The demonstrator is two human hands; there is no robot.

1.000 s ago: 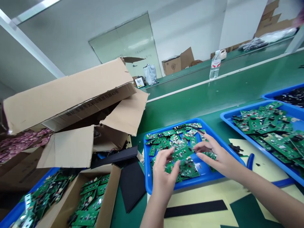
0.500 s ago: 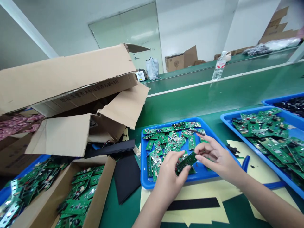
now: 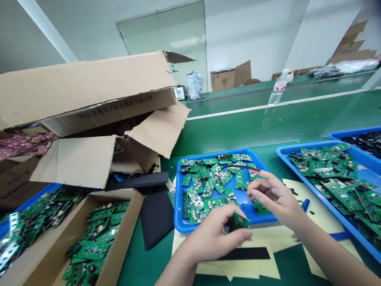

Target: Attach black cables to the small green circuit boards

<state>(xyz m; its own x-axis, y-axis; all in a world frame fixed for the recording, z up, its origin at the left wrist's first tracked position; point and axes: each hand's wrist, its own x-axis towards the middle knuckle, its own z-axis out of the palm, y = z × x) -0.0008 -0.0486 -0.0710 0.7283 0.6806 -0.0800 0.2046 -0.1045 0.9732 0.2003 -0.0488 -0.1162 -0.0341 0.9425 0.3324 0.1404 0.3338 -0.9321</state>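
Observation:
My left hand (image 3: 217,236) pinches a small green circuit board (image 3: 239,221) just in front of the near edge of a blue tray (image 3: 180,222). That tray holds several loose green circuit boards (image 3: 211,182). Over the tray's right side hovers my right hand (image 3: 272,196), its fingers curled loosely with nothing visible in them. A black strip (image 3: 247,254) lies on yellow paper (image 3: 262,268) below my left hand.
An open cardboard box (image 3: 89,103) leans at the left. A smaller carton (image 3: 98,242) of boards and a blue bin (image 3: 18,230) sit at near left. Another blue tray (image 3: 300,174) of boards stands at right. A water bottle (image 3: 277,92) is on the far conveyor. Black foam sheets (image 3: 156,214) lie between.
My left hand lifted one board from the tray and drew it back toward me. My right hand let go of that board and stayed over the tray.

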